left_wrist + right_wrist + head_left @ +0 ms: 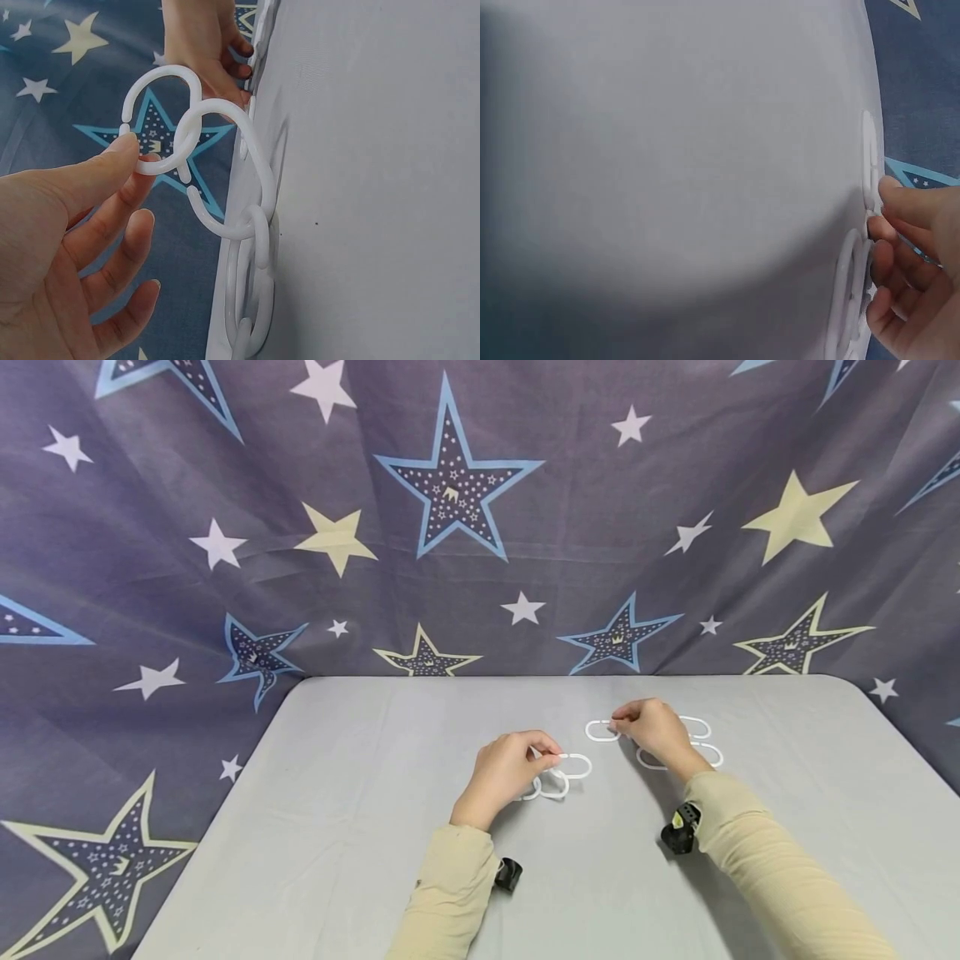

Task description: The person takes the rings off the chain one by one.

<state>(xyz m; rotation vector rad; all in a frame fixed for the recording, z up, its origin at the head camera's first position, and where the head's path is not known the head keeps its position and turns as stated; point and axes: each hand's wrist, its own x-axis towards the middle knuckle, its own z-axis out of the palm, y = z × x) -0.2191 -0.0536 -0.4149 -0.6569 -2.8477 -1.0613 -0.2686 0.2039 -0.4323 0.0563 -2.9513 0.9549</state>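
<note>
My left hand (pixel 510 768) pinches a white plastic chain link (pixel 196 86) between thumb and index finger, the other fingers loosely bent. That oval link has a small gap in its side and is hooked through a second link (pixel 262 165). More joined links (pixel 232 274) hang below, down to the table. Farther right, my right hand (pixel 652 728) pinches the near end of a loose white link (pixel 587 731) lying on the table. In the right wrist view the thumb (pixel 900 196) and index finger meet at that link's end, partly hiding the contact.
Several more loose white links (pixel 722 755) lie on the table under and beside the right hand. The grey cloth-covered table (pixel 337 827) ends at a star-patterned curtain (pixel 465 585) behind it. Black wrist cameras (pixel 679 831) are strapped at both cuffs.
</note>
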